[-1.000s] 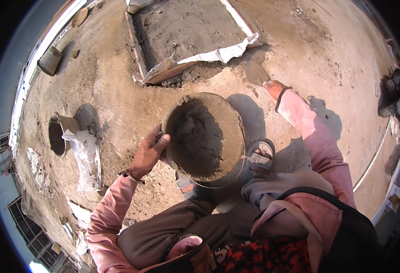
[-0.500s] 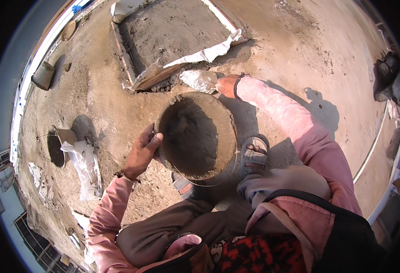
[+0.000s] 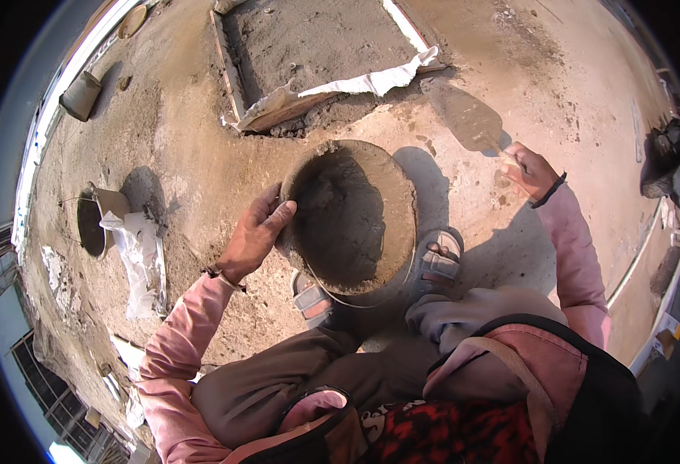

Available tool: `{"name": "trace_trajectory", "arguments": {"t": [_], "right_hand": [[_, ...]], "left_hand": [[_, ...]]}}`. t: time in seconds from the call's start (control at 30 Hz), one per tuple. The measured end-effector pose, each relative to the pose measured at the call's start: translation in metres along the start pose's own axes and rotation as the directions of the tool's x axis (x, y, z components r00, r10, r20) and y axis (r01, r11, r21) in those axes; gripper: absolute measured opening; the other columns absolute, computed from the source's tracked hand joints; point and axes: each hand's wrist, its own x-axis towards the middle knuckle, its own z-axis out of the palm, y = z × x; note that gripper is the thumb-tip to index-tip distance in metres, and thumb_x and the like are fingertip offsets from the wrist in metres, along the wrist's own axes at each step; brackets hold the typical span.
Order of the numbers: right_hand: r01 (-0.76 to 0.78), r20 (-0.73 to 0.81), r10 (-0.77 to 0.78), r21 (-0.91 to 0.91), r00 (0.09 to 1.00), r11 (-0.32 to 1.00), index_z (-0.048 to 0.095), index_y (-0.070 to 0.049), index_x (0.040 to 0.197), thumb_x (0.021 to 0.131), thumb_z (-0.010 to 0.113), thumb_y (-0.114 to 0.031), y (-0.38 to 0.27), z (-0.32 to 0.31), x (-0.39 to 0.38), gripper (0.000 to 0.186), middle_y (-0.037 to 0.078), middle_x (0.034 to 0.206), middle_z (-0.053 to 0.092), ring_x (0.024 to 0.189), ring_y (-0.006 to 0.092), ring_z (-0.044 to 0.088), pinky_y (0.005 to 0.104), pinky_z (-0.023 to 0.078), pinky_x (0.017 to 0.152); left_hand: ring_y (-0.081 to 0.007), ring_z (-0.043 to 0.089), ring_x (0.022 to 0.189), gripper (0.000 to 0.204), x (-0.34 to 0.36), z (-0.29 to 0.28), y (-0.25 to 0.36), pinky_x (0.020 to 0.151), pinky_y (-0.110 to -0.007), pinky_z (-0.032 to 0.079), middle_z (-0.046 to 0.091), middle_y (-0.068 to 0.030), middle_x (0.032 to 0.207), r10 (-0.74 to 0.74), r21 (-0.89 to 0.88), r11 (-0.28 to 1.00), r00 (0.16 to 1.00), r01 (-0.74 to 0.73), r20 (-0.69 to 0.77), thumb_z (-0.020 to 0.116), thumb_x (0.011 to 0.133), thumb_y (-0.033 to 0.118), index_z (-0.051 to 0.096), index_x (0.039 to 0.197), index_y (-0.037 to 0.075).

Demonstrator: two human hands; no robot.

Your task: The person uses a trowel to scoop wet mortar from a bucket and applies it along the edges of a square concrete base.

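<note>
My left hand [image 3: 259, 236] grips the rim of a round bucket [image 3: 399, 209] on its left side, thumb over the edge. Wet grey mortar [image 3: 336, 224] coats the inside of the bucket, which is tilted with its mouth toward me. Out to the right, my right hand [image 3: 532, 172] is closed around the handle of a trowel [image 3: 464, 117]. The trowel's broad blade is smeared with mortar and points away to the upper left, apart from the bucket. My sandalled feet [image 3: 440, 257] are on either side of the bucket's near edge.
Beyond the bucket lies a wooden frame [image 3: 278, 116] edged with white sheeting and filled with grey mortar. To the left, a bucket lies on its side [image 3: 91, 224] beside crumpled white plastic [image 3: 135, 259]. Farther back stands another bucket [image 3: 82, 97]. A dark bag [image 3: 665, 155] is at the far right.
My right hand has swung the trowel rightward, away from the frame's near corner and the bucket. The bucket, with my left hand on its rim, appears slightly farther right as the view shifted.
</note>
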Motion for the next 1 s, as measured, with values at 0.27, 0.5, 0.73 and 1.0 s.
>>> {"name": "trace_trajectory", "arguments": {"t": [0.27, 0.5, 0.73, 1.0], "right_hand": [[0.444, 0.208, -0.412, -0.63, 0.887, 0.637, 0.048, -0.001, 0.107, 0.083, 0.06, -0.019, -0.102, 0.068, -0.054, 0.033, 0.021, 0.082, 0.06, 0.073, 0.0403, 0.061, 0.0473, 0.048, 0.063], [0.562, 0.29, -0.621, -0.771, 0.728, 0.299, 0.05, 0.011, 0.105, 0.082, 0.053, -0.008, -0.204, 0.16, 0.023, 0.03, 0.02, 0.082, 0.063, 0.075, 0.031, 0.067, 0.0379, 0.054, 0.059], [0.643, 0.419, -0.583, -0.725, 0.696, 0.247, 0.046, 0.009, 0.118, 0.083, 0.049, -0.008, -0.189, 0.168, 0.008, 0.039, 0.019, 0.086, 0.061, 0.073, 0.0307, 0.066, 0.0402, 0.053, 0.057], [0.681, 0.558, -0.511, -0.728, 0.654, 0.075, 0.052, 0.008, 0.108, 0.078, 0.055, -0.009, -0.182, 0.185, 0.019, 0.035, 0.018, 0.08, 0.063, 0.07, 0.0286, 0.067, 0.0376, 0.054, 0.058]], "left_hand": [[-0.0083, 0.053, 0.062, 0.061, -0.008, 0.009, 0.029, 0.051, -0.023, 0.044, 0.057, -0.0052, 0.087, 0.06, 0.025, 0.998, 0.997, -0.059, -0.054, 0.055, 0.095, 0.031, 0.034, 0.136, -0.007], [-0.0098, 0.056, 0.067, 0.057, -0.016, 0.005, 0.024, 0.057, -0.024, 0.045, 0.058, -0.0032, 0.082, 0.229, 0.254, 0.948, 0.967, -0.194, -0.116, 0.057, 0.094, 0.03, 0.039, 0.134, -0.006], [-0.0159, 0.055, 0.105, 0.066, -0.03, -0.016, 0.004, 0.088, -0.029, 0.044, 0.058, -0.0154, 0.116, 0.207, 0.228, 0.964, 0.922, -0.136, -0.326, 0.058, 0.093, 0.037, 0.035, 0.139, -0.005], [-0.0134, 0.061, 0.07, 0.062, -0.03, -0.013, -0.011, 0.062, -0.027, 0.051, 0.059, -0.0114, 0.1, 0.238, 0.227, 0.959, 0.919, -0.171, -0.313, 0.055, 0.095, 0.037, 0.033, 0.14, 0.0]]}}
